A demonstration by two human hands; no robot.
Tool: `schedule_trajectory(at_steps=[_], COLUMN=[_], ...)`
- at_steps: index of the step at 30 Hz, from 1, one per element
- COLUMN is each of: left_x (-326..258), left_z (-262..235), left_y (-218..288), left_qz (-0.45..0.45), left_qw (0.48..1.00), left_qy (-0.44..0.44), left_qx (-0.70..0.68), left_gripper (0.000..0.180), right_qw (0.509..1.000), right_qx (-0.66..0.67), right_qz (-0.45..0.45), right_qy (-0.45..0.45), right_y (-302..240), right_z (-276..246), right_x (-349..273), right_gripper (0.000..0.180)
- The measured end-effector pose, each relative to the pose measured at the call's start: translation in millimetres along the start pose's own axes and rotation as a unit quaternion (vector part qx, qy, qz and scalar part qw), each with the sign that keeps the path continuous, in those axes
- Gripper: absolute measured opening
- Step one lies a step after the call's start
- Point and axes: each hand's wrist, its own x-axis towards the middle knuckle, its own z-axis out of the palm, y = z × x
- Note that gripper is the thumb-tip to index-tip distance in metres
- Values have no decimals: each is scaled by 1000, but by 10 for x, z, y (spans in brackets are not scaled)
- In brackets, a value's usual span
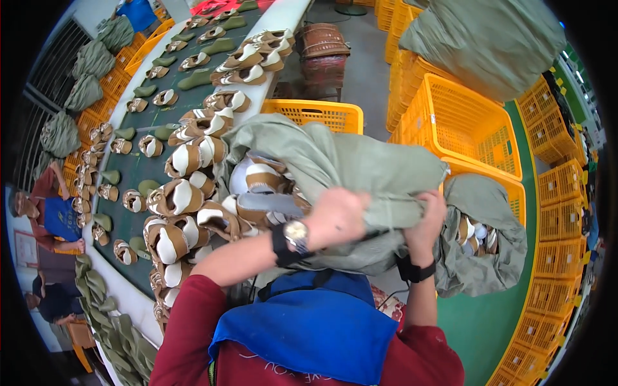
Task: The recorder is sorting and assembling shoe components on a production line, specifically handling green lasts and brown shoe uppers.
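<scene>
A grey-green cloth sack (386, 161) lies across in front of me, its mouth spread beside the worktable. Inside the opening show brown-and-white shoe uppers (262, 177) and a grey piece that I cannot make out. My right hand (428, 219) is closed on the sack's gathered cloth at its right part. Across the sack reaches my left hand (341, 215), smeared by motion; it touches or hovers over the cloth, and its fingers cannot be read. Just left of the sack, many shoe uppers (177, 196) lie heaped along the table edge.
A green conveyor belt (138, 170) carries rows of uppers and olive shoe lasts (193, 78). Yellow crates (473, 128) stand at the right, one under a large sack (483, 38). Another open sack (486, 257) holds shoe uppers. Two people work beyond the belt at left.
</scene>
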Motion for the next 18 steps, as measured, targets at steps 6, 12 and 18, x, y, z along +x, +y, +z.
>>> schedule_trajectory(at_steps=[6, 12, 18], left_x=[-34, 561, 885], left_z=[125, -532, -521], left_y=[339, -231, -998], left_qz=[-36, 90, 4], left_qw=[993, 991, 983], left_qy=[-98, 81, 137], left_qx=[-52, 60, 123], left_gripper=[14, 31, 52], right_qw=[843, 837, 557], right_qx=[457, 496, 610], right_qz=[279, 156, 410], right_qy=[-44, -171, -387], right_y=[409, 0, -68], right_z=[285, 271, 1190], right_x=[-136, 19, 630], right_gripper=[40, 35, 42])
